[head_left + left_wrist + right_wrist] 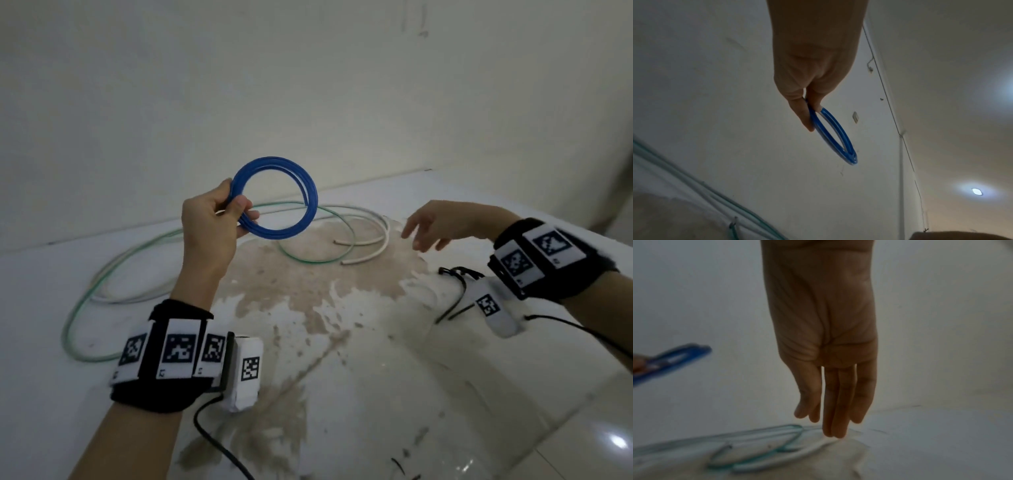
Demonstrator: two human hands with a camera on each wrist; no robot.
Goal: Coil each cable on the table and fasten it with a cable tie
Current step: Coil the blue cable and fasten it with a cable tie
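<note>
The blue cable [275,197] is wound into a round coil of several turns and is held up in the air above the surface [376,342], in front of the pale wall [308,85]. The left hand [212,219] pinches the coil at its lower left side, thumb on the near face and fingers curled behind it; in the left wrist view the coil [835,138] shows edge-on as a narrow oval hanging from the pinching fingers [801,113]. No tie is visible on the coil.

Below and behind it, a green cable [99,291] and a white cable [373,243] lie loose on the surface in wide overlapping loops, running from the left edge toward the middle, their cut ends resting near each other on a brownish worn patch [301,281].

The right hand [442,222] hovers above the surface to the right of those loops, palm down, fingers relaxed and slightly spread, holding nothing. In the right wrist view its fingers [840,402] point down toward the loose loops [756,451], close above the surface; contact cannot be told.

Near the right wrist, black cable ties [455,274] lie on the surface. Both wrists carry black bands with square printed markers, and thin black wires trail from them.
</note>
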